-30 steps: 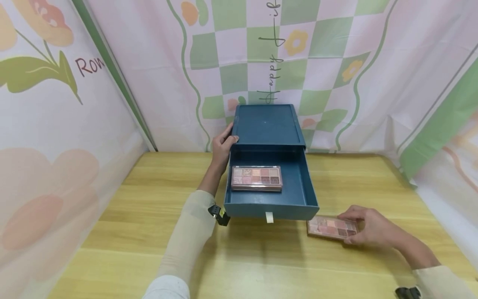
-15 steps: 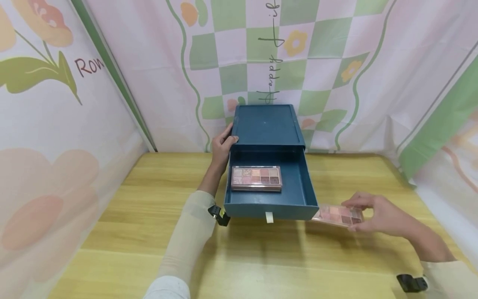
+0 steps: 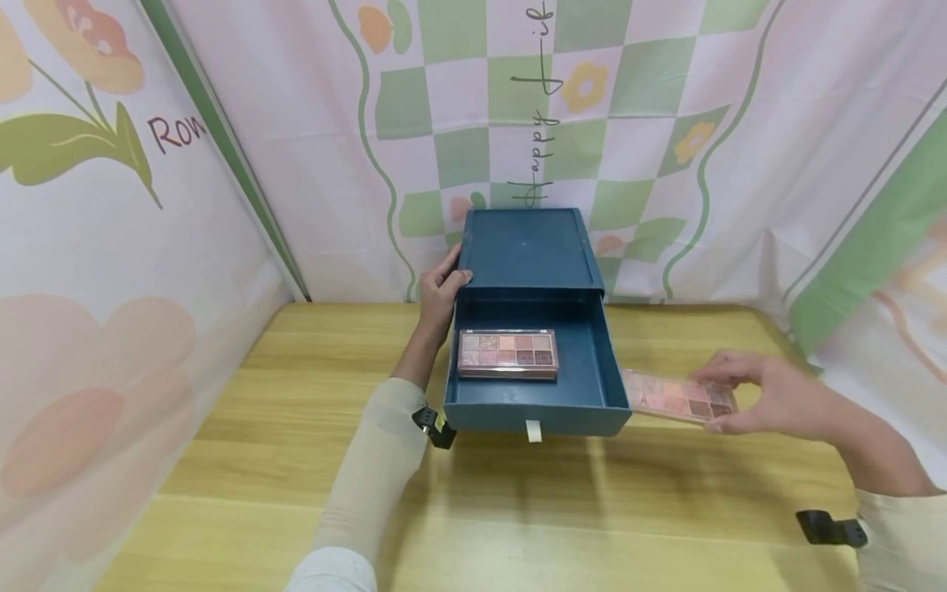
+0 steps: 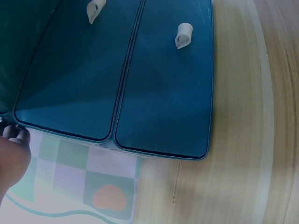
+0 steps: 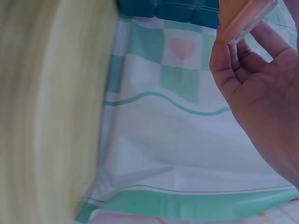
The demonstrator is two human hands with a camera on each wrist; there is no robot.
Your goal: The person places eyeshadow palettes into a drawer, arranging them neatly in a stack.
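In the head view, a dark blue drawer unit [image 3: 527, 247] stands at the back with its top drawer [image 3: 580, 399] pulled out. An eyeshadow palette [image 3: 507, 353] with a clear lid lies in the left part of that drawer. My left hand [image 3: 438, 294] holds the unit's upper left side, thumb at the top edge. Beside the drawer's front right corner, my right hand [image 3: 777, 403] pinches a second eyeshadow palette [image 3: 676, 396] by its right end, off the table. The drawer hides that palette's left end. The right wrist view shows the fingertips on the held palette [image 5: 245, 18].
Two shut lower drawers [image 4: 163, 98] with white pull tabs show in the left wrist view. The wooden table [image 3: 296, 444] extends around the unit. Printed curtains [image 3: 333, 205] close in the back and both sides.
My right hand has lifted the second palette off the table, carrying it away from me and slightly right. My left hand, the unit and the palette in the drawer stay put.
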